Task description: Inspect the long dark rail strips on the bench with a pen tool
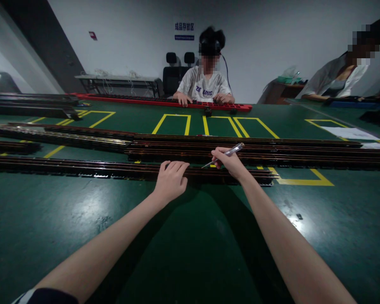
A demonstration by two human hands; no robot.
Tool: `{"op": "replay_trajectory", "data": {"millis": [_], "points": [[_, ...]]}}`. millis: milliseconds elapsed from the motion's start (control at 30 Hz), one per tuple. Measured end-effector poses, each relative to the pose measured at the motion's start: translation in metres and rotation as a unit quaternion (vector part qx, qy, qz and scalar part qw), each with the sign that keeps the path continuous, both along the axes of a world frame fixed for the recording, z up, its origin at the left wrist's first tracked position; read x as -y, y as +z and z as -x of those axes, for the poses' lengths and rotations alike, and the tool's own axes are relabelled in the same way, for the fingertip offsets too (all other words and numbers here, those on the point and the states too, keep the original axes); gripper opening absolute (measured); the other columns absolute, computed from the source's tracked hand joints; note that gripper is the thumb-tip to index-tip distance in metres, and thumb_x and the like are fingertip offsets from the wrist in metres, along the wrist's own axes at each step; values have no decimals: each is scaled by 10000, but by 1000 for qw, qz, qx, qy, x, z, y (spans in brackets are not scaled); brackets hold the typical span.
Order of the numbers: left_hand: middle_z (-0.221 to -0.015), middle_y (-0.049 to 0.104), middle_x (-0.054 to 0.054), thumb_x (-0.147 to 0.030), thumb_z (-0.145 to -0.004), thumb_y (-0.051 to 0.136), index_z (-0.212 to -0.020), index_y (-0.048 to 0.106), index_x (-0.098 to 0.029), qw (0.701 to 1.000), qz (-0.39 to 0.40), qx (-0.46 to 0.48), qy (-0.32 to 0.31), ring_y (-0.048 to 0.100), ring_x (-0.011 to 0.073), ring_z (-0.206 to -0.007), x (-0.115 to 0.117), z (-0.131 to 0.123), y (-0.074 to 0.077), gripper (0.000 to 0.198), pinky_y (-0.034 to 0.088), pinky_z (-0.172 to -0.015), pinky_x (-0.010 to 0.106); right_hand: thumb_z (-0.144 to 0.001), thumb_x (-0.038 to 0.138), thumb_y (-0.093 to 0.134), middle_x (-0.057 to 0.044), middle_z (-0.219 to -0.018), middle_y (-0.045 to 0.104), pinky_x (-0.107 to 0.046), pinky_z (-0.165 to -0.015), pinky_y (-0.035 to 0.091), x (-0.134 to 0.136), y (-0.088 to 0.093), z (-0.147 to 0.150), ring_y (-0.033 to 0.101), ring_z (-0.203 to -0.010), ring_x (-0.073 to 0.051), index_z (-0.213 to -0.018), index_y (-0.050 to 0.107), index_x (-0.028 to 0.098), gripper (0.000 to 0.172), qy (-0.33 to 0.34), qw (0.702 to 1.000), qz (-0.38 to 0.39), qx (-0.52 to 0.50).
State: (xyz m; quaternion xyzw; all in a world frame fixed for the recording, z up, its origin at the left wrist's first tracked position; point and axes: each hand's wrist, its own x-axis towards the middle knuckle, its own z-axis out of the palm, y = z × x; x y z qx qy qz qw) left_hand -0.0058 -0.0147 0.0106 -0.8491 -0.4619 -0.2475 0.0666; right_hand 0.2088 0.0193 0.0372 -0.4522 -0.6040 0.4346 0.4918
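Long dark strips (114, 166) lie in a bundle across the green table in front of me. My left hand (172, 180) is closed over this near bundle, fingers bent across its top and thumb on the near side. In my right hand (224, 159) is a slim screwdriver (234, 150) with a clear handle, held at a slant like a pen. Its thin shaft points down and left, with the tip just above the near strips, to the right of my left hand. Whether the tip touches them I cannot tell.
More dark strips (304, 154) are stacked just beyond, and others (34, 105) lie at the far left. Yellow tape outlines (307, 182) mark the green table (82, 236). Across it, a person (205, 82) works at a red rail (139, 99). Another person (332, 80) is at far right.
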Motion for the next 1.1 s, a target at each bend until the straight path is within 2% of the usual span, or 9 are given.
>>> {"op": "replay_trajectory", "data": {"millis": [200,667,1100], "points": [[-1157,680,115,-336,-874,462,-1153,619,-170,1000,-1,-11,-1,603,272,-1084,-1,-2,0,361,401,-952,473,-710,481,678,27,-456,491,-208,-396,350,-1,-1,0,440,-407,-72,-520,532,176,387,-2,1000,-5,-8],[-1120,689,110,-280,-900,453,-1124,626,-155,999,-25,-37,11,620,268,-1037,-2,-3,-3,310,427,-911,452,-759,395,641,28,-479,498,-204,-422,357,-5,-8,-7,458,-429,-74,-536,553,169,330,4,1000,-7,-30],[-1102,696,111,-292,-909,447,-1120,631,-140,999,-34,-39,9,626,263,-1013,-2,-3,-3,318,439,-898,449,-705,334,604,20,-414,478,-220,-408,332,-3,1,-16,430,-383,-80,-471,550,171,290,-33,999,-9,-7]]}}
